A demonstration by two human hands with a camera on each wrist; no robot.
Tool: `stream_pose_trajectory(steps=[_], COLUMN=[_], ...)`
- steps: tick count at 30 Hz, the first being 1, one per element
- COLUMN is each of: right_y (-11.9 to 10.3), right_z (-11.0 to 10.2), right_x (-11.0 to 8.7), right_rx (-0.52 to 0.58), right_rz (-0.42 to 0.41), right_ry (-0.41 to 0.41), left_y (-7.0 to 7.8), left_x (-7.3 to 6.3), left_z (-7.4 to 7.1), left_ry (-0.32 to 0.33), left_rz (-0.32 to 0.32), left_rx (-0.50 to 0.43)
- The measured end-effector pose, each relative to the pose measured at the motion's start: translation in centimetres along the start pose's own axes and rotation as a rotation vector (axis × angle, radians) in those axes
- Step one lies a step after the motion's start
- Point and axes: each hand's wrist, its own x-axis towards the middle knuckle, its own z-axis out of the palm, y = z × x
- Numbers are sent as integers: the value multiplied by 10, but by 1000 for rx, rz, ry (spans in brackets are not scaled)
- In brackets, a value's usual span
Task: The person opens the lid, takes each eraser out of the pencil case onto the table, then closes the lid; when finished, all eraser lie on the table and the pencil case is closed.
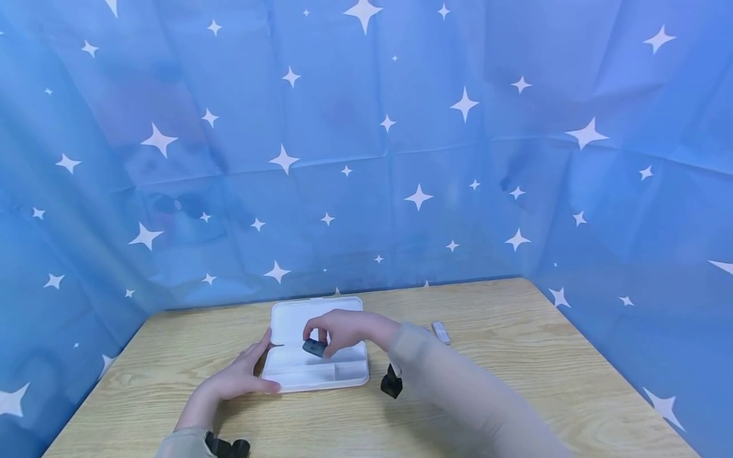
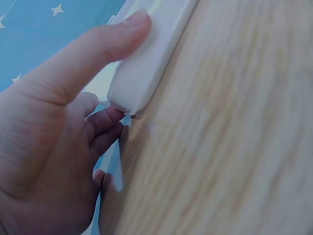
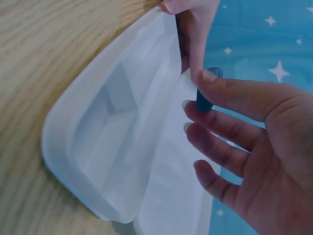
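Observation:
A white plastic case [image 1: 315,376] lies on the table with its lid [image 1: 289,321] folded back. Dividers split its tray into compartments, and no contents show in the parts I can see. My left hand [image 1: 239,374] grips the case's left end, thumb on the near side [image 2: 142,73] and fingers round the far side. Above the tray my right hand [image 1: 342,329] pinches a small dark block [image 1: 314,347] between thumb and fingers. In the right wrist view the block [image 3: 204,100] looks dark blue-green and is held apart from the case.
A small whitish block [image 1: 440,332] lies on the wooden table [image 1: 515,356] beyond my right forearm. Blue cloth [image 1: 366,210] with white stars hangs behind the table and along both sides. Each wrist carries a black camera mount [image 1: 392,381].

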Motion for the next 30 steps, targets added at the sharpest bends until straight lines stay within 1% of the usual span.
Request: stream_pose_trajectory(steps=[6, 16, 22, 30], right_y=[11, 27, 32, 46], right_z=[7, 18, 25, 31], right_x=[-17, -44, -63, -89], right_rx=[97, 263, 327, 357], right_rz=[-10, -23, -10, -2], right_ry=[70, 190, 264, 331], left_y=[-1, -1, 1, 2], left_x=[1, 0, -1, -2], left_z=[0, -1, 0, 0], left_ry=[2, -7, -7, -9], left_rz=[11, 20, 18, 7], left_rx=[12, -6, -7, -14])
